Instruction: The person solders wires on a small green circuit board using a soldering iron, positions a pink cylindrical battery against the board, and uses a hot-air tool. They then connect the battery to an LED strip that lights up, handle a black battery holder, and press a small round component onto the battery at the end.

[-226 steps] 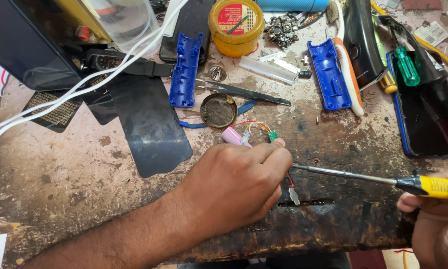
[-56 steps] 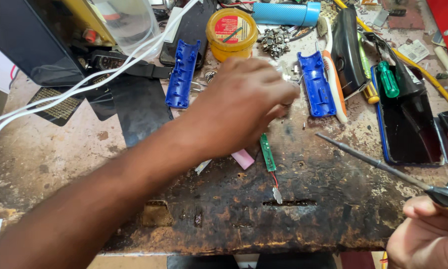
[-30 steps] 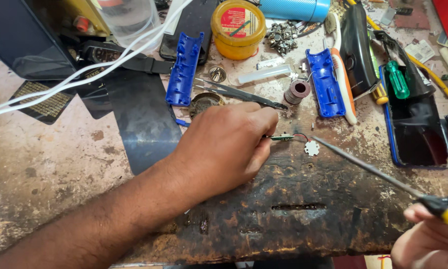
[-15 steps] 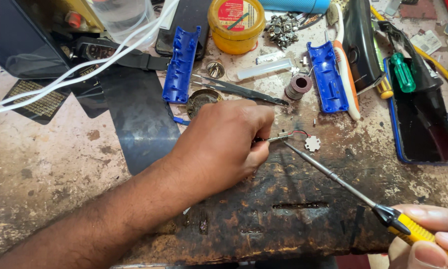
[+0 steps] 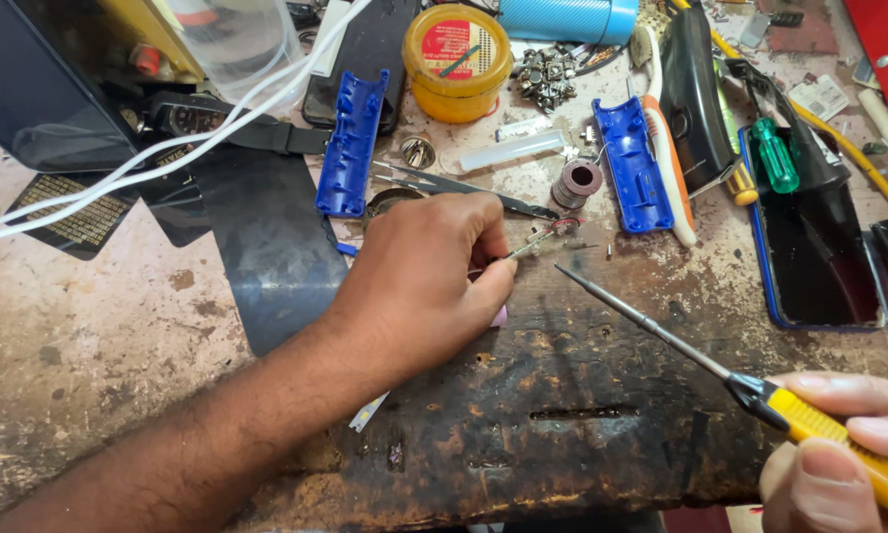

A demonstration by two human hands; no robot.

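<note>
L hand pinning small wired part on bench; R hand bringing soldering iron in.

Your left hand (image 5: 419, 286) has thumb + forefinger pressed together on a tiny wired part (image 5: 541, 240) w/ red lead, resting on the scorched wooden bench (image 5: 523, 415), near the solder reel (image 5: 575, 180). Your right hand (image 5: 844, 444) is curled tight round the yellow handle of the soldering iron (image 5: 661, 336); thin steel shaft, tip just short of the part. Keep the wrist planted, hold the part flat, touch the tip only to the joint. Blue plastic shells (image 5: 352, 143) lie well apart.

Yellow/black screwdriver handle (image 5: 839, 434); blue shells (image 5: 353, 143); yellow tin (image 5: 457, 61).
</note>
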